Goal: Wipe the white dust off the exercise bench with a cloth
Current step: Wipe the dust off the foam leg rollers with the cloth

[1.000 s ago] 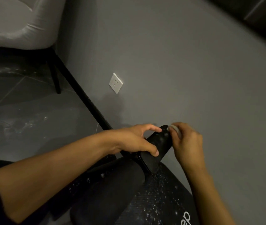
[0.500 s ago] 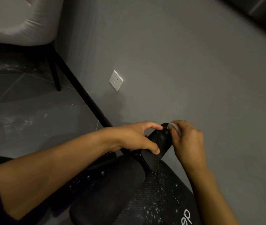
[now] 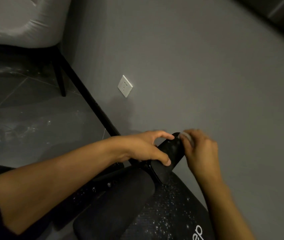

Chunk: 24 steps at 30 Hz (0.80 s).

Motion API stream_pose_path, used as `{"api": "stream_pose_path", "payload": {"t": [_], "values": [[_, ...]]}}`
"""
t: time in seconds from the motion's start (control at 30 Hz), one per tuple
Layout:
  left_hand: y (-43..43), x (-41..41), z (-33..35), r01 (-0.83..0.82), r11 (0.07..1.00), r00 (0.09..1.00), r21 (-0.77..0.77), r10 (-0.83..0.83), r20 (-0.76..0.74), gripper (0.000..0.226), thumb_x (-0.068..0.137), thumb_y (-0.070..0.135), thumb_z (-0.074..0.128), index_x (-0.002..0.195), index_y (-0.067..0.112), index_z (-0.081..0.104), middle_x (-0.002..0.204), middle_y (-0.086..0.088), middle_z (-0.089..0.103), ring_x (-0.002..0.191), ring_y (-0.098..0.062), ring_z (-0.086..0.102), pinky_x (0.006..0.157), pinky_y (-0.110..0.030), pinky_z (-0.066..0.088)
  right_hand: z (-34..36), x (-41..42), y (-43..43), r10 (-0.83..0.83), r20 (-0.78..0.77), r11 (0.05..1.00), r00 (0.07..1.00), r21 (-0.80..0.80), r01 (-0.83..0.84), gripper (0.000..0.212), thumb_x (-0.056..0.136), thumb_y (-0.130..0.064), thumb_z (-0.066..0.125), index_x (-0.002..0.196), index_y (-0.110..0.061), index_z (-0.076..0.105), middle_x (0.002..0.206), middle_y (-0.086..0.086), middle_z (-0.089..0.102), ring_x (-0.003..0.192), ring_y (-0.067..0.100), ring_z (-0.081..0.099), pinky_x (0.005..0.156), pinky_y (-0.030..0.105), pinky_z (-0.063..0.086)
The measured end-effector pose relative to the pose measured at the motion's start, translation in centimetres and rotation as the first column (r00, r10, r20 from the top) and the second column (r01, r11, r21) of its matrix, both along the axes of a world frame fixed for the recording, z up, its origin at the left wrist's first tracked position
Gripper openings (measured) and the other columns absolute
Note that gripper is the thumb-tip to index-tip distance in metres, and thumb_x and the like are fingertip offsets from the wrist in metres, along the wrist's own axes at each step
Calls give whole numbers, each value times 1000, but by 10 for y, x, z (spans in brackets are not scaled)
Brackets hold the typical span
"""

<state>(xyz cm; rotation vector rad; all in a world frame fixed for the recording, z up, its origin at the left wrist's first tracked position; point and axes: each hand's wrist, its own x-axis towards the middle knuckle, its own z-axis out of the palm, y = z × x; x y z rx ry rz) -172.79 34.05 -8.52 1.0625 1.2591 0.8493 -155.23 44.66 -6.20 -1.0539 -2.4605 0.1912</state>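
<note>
The black exercise bench fills the lower middle of the head view, and its pad is speckled with white dust. A small black pad sticks up at the bench's far end. My left hand grips this pad from the left, thumb across its lower face. My right hand holds a small pale cloth bunched in its fingers and presses it against the pad's upper right edge. Most of the cloth is hidden inside the hand.
A grey wall rises right behind the bench, with a white socket on it. A black skirting strip runs along the dark tiled floor. A grey upholstered chair on black legs stands at the upper left.
My right hand with the cloth has shifted slightly along the top edge of the small pad and looks blurred. My left hand keeps the same grip.
</note>
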Motion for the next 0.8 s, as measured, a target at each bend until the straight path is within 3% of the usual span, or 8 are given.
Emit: {"api": "stream_pose_path", "payload": {"t": [0.07,0.17,0.3,0.43,0.53,0.63,0.73,0.8], "values": [[-2,1,1,-8,1000,1000,-8,8,-2,78,85,20,81,146,51,42,120,-10,64,96,-29,75,85,-43,64,-2,-8,5,-46,-27,999,999,-10,46,11,96,-17,65,101,-11,74,94,4,71,81,18,66,73,22,47],[-4,1,0,-12,1000,1000,-4,12,0,80,85,21,81,148,50,41,125,-9,62,97,-27,74,87,-42,63,-5,-4,-22,-33,-90,998,995,-57,28,10,96,-18,65,100,-16,74,88,-4,70,76,6,64,67,10,43],[-4,0,0,-12,1000,1000,18,12,-22,76,86,26,81,146,52,42,125,-2,55,104,-19,66,93,-37,59,-6,11,-59,-2,-173,986,985,-166,-27,9,92,-16,69,94,-24,73,80,-13,70,74,3,65,61,9,45],[-3,0,2,14,1000,1000,-4,-14,-17,73,89,28,77,146,54,39,133,-4,54,107,-23,67,97,-44,58,0,9,-39,29,-65,991,997,-130,-37,7,94,-21,68,96,-25,73,81,-13,68,69,2,63,61,7,41],[-2,-2,2,12,999,1000,-35,-12,-2,66,89,30,71,143,55,43,130,-7,60,112,-31,68,102,-50,55,5,-7,3,-52,62,998,997,-36,55,10,97,-22,64,98,-16,72,91,2,70,80,15,65,68,19,45],[-3,-4,2,22,999,999,-44,-20,39,64,90,24,64,143,55,45,128,-3,58,113,-33,64,99,-45,54,6,-24,20,-113,148,993,982,-3,114,14,97,-21,62,97,-10,71,93,10,72,86,29,67,72,36,52],[-6,-9,2,34,998,991,-58,-27,132,63,94,12,56,146,45,46,121,-2,59,98,-20,62,90,-35,52,8,-26,0,-73,194,997,978,10,72,14,96,-22,62,93,-11,70,90,10,70,81,30,65,70,40,53],[-6,-15,2,33,997,986,-73,-20,164,56,96,8,52,145,35,50,117,-5,63,96,-21,66,90,-35,55,11,-21,-18,4,243,1000,970,-7,-3,12,95,-23,62,92,-16,71,86,6,68,77,26,62,68,40,52]]}}
